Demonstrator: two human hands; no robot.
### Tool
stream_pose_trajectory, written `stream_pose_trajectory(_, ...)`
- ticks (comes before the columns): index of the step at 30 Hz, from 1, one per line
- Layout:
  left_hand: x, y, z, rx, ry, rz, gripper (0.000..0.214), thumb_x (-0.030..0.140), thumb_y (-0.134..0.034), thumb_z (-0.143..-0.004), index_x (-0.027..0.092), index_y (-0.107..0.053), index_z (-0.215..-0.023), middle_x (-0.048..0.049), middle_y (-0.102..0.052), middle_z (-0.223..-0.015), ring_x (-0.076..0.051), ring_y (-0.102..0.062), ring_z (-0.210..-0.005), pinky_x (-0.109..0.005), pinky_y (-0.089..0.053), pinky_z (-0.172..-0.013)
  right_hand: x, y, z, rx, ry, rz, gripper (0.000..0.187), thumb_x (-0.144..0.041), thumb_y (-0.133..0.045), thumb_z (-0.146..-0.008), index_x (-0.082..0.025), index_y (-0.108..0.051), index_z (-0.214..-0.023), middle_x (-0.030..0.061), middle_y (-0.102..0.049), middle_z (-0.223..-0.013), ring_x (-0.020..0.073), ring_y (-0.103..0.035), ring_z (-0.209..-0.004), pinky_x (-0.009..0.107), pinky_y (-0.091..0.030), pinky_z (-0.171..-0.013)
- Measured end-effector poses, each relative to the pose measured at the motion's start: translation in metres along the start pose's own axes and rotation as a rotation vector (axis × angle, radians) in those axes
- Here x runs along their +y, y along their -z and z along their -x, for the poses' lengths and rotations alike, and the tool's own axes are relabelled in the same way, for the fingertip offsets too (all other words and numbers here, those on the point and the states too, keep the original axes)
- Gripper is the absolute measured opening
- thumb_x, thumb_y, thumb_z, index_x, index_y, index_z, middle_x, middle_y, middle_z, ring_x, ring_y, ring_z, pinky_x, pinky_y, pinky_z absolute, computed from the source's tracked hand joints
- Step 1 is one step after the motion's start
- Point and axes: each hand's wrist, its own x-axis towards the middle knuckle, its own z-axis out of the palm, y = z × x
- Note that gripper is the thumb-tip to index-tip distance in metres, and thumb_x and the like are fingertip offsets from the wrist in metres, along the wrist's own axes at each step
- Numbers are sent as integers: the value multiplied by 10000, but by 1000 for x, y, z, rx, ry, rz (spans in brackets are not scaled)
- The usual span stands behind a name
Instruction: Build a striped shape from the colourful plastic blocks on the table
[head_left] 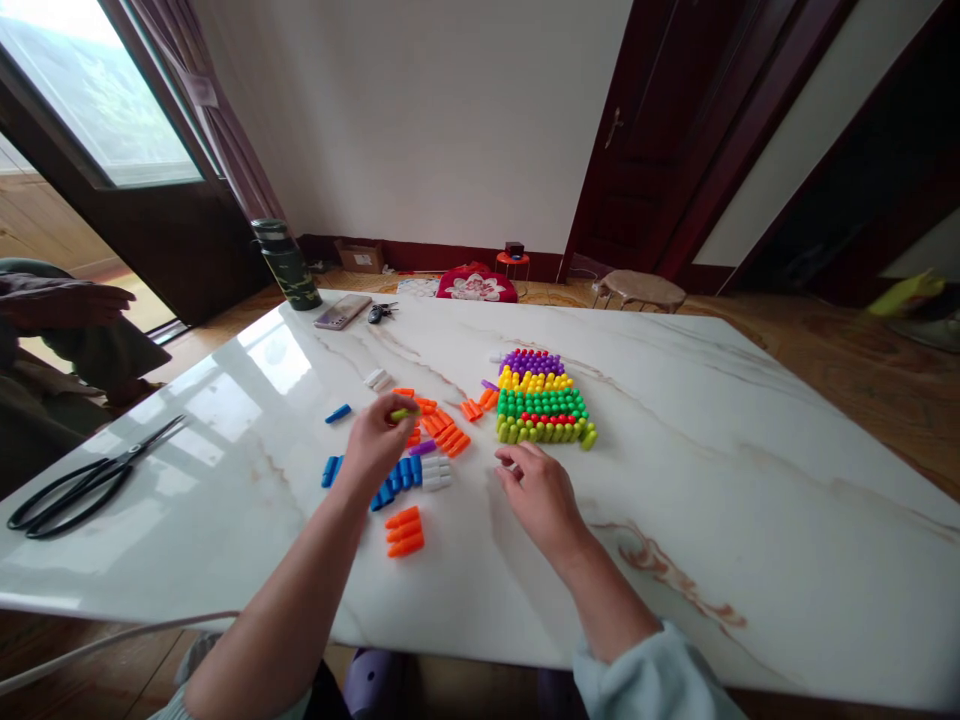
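Pinched in my left hand (379,435) is a light green bullet-shaped plastic peg (400,414), held above the loose pieces. My right hand (536,490) hovers near the table with bent fingers apart and nothing visible in them. Beyond it stand rows of upright pegs packed together: light green (536,432) in front, then red, green (544,402), yellow (534,380) and purple (531,362). Orange pegs (446,435) lie around my left hand, with blue pegs (405,473), white pegs (435,472) and a purple peg (422,448). Three joined orange pegs (405,532) lie nearer me.
On the marble-patterned table (697,480) lie black-handled scissors (90,485) at left. A camouflage flask (286,265), a phone (343,311) and keys (381,313) are at the far left corner. Another person's hand (82,300) shows beyond the left edge. A stool (643,288) stands behind.
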Motion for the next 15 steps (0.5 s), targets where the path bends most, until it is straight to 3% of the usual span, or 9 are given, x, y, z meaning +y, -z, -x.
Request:
stream_pose_trajectory(1, 4, -8, 7, -174, 57, 168, 168, 286, -658, -715, 178, -648, -842, -23, -647, -699, -165, -623, -630, -276, -506, -627, -1, -1, 0, 22, 15, -32, 248, -139, -602, -810, -198, -659, -1044, 51, -662, -989, 127, -599, -680, 262, -474, -720)
stream_pose_trajectory(3, 10, -25, 20, -462, 129, 287, 227, 310, -756, -635, 170, -634, -765, -3, -607, -590, -139, -582, -524, -246, -480, -528, -2, -2, 1, 48, 46, -99, 367, -133, -609, -795, -199, -609, -1156, 64, -647, -1062, 117, -585, -662, 265, -488, -722)
stream_pose_trajectory(6, 13, -45, 34, -641, 106, 210, 237, 357, -757, -661, 151, -667, -738, -21, -630, -587, -111, -556, -474, -217, -454, -475, -2, -3, 4, 39, 72, -158, 304, -93, -564, -796, -209, -653, -1062, 46, -670, -991, 126, -600, -699, 254, -489, -711)
stream_pose_trajectory(9, 12, -54, 38, -672, 46, 106, 281, 414, -718, -708, 140, -675, -755, -27, -657, -624, -104, -556, -477, -209, -448, -464, 1, -2, 5, 29, 33, -179, 250, -63, -523, -787, -215, -699, -879, 30, -697, -873, 146, -627, -751, 247, -486, -713)
stream_pose_trajectory(15, 11, -64, 38, -562, -15, 46, 335, 459, -724, -689, 149, -620, -763, 9, -616, -571, -111, -553, -476, -210, -423, -458, 10, -1, 6, -10, -75, -336, 252, -94, -543, -754, -206, -686, -929, 12, -718, -844, 124, -620, -627, 234, -504, -639)
